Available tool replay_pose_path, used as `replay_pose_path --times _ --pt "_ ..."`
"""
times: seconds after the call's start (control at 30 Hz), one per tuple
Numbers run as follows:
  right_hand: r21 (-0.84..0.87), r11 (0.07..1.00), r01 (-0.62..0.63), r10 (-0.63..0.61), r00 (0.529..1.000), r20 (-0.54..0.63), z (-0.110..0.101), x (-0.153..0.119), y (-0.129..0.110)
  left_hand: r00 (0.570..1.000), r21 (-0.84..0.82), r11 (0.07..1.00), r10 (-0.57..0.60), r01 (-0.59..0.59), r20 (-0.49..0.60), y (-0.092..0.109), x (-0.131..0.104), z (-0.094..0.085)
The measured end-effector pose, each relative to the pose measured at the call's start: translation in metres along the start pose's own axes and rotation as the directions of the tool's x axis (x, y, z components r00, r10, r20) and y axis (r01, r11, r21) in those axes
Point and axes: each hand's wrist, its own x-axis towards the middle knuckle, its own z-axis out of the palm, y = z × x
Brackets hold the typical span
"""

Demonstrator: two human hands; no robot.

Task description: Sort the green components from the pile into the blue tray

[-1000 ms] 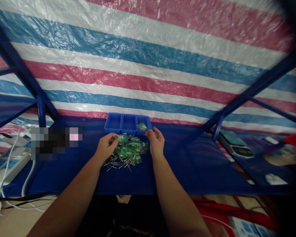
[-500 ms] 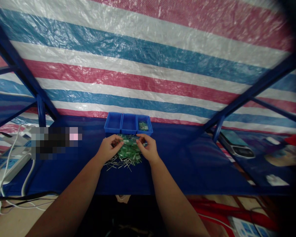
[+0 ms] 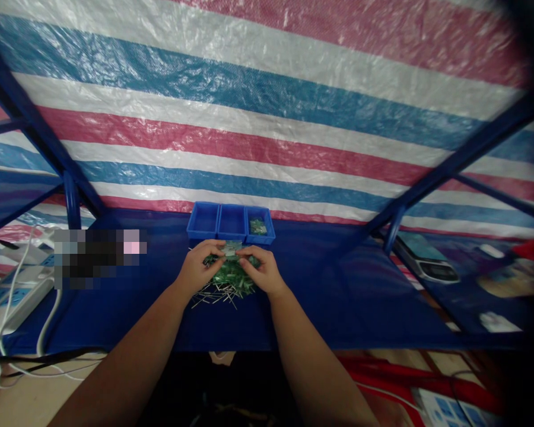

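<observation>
My left hand point(image 3: 201, 268) is closed in a pinch on the left edge of a small translucent greenish piece point(image 3: 230, 249). At its other edge, the fingertips of my right hand point(image 3: 262, 268) pinch the same piece. It is held just above a pile of green translucent pieces point(image 3: 231, 277). Thin silvery metal sticks point(image 3: 213, 295) lie loose at the pile's near left side. Behind my hands stand three joined blue bins point(image 3: 232, 222); similar small green pieces point(image 3: 257, 226) lie in the right one. Its fine markings are too small to read.
A blue table point(image 3: 329, 296) carries all this. White power strips point(image 3: 9, 296) with cables lie at left beside a blurred-out patch. Blue metal frame bars point(image 3: 449, 166) slope on both sides before a striped plastic sheet point(image 3: 249, 130). A scale point(image 3: 427, 261) sits at right.
My hands have come closer together and slightly up. The greenish piece is now held up between them, above the pile.
</observation>
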Motion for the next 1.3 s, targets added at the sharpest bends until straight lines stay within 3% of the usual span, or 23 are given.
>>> replay_pose_path --times 0.37,0.5,0.6,0.73,0.83,1.1,1.3 --pt "0.035 0.992 -0.12 0.125 0.954 -0.274 0.002 -0.004 0.035 0.996 0.232 0.969 -0.074 0.082 -0.042 -0.01 0.001 -0.004" --pt "0.017 0.994 -0.112 0.108 0.896 -0.43 -0.002 0.002 0.043 0.993 0.281 0.952 -0.107 0.117 -0.053 -0.017 0.0 -0.004" --pt "-0.095 0.982 -0.166 0.095 0.854 -0.511 -0.006 0.01 0.05 0.992 0.299 0.946 -0.124 0.13 -0.036 -0.019 0.0 -0.003" --pt "-0.363 0.884 -0.294 0.067 0.849 -0.524 -0.01 0.013 0.059 0.99 0.319 0.937 -0.14 0.144 -0.037 -0.021 -0.002 -0.002" --pt "-0.464 0.825 -0.322 0.039 0.852 -0.522 -0.009 0.009 0.063 0.989 0.337 0.93 -0.143 0.146 -0.033 -0.024 -0.002 -0.002" --pt "-0.446 0.831 -0.334 0.056 0.847 -0.529 -0.006 0.004 0.049 0.981 0.386 0.902 -0.186 0.191 -0.05 -0.025 -0.002 -0.001" --pt "-0.402 0.899 -0.173 -0.011 0.909 -0.417 0.0 0.004 0.033 0.977 0.352 0.911 -0.191 0.213 -0.097 -0.024 0.0 -0.002"
